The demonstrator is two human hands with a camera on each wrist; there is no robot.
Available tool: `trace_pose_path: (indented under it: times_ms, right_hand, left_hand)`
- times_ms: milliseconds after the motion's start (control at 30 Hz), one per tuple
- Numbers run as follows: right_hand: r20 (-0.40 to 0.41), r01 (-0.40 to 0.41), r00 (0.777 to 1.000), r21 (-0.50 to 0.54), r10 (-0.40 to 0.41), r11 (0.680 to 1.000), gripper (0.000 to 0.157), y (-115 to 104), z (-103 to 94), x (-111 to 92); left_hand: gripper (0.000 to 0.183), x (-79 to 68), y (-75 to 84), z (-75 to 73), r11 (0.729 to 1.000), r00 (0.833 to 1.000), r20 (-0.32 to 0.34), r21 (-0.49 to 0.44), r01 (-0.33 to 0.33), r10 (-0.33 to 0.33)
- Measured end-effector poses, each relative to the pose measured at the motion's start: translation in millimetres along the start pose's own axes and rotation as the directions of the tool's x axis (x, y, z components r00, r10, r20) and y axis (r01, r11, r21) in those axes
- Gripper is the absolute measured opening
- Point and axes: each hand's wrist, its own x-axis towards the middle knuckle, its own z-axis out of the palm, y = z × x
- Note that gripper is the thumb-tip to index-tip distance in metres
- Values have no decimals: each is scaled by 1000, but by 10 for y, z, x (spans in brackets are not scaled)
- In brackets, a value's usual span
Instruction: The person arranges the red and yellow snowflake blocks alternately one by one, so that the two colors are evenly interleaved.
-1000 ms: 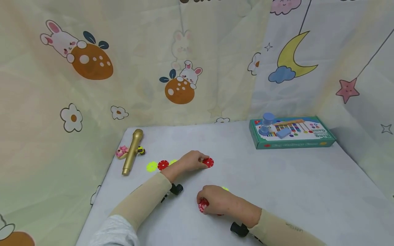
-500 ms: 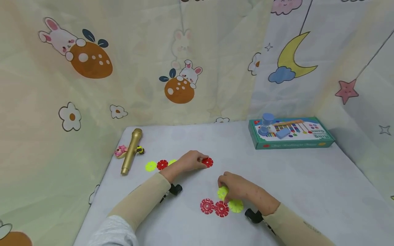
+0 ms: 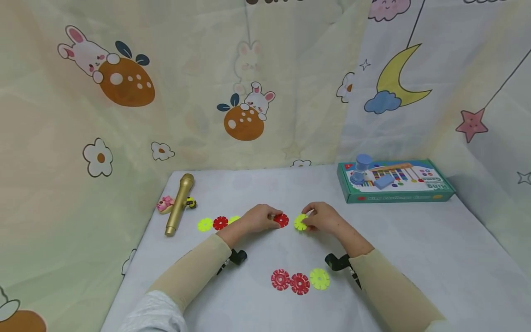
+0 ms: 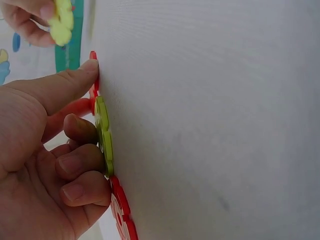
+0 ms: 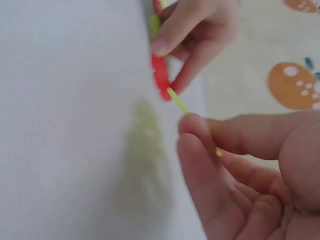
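Note:
My left hand (image 3: 258, 218) pinches the rim of a red notched, flower-shaped disc (image 3: 282, 220) between thumb and index finger, low at the table. That disc ends a row of red and yellow-green discs; beside it, a yellow-green disc (image 4: 103, 137) lies partly behind the curled fingers in the left wrist view. My right hand (image 3: 327, 218) pinches a loose yellow-green disc (image 3: 300, 222), held just right of the red one. In the right wrist view its edge appears near the red disc (image 5: 160, 75); contact between them I cannot tell. The row's left end shows a yellow-green disc (image 3: 205, 224) and a red one (image 3: 220, 223).
Two red discs (image 3: 300, 283) and a yellow-green disc (image 3: 320, 279) lie nearer the front of the white table (image 3: 232, 299). A gold microphone (image 3: 179, 205) with small toys beside it stands at left. At back right, a green game box (image 3: 398, 198) bears blue objects (image 3: 384, 181).
My right hand has left the red discs at the front, picked up a yellow-green disc, and carried it up beside the row's end. The left hand has stayed in place.

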Motion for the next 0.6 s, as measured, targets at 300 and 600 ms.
trace_pose_path:
  times_ms: [300,600]
  right_hand:
    - [-116,28,992,-134,-44,991,44,80,79,175]
    - [-133,86,983,-282,-127,956,27,121,151,155]
  left_hand:
    - [49,13,5,-7,1000,1000,-11,10,2,-2]
    - [47,-17,19,12,997,1000,-25,72,9,-7]
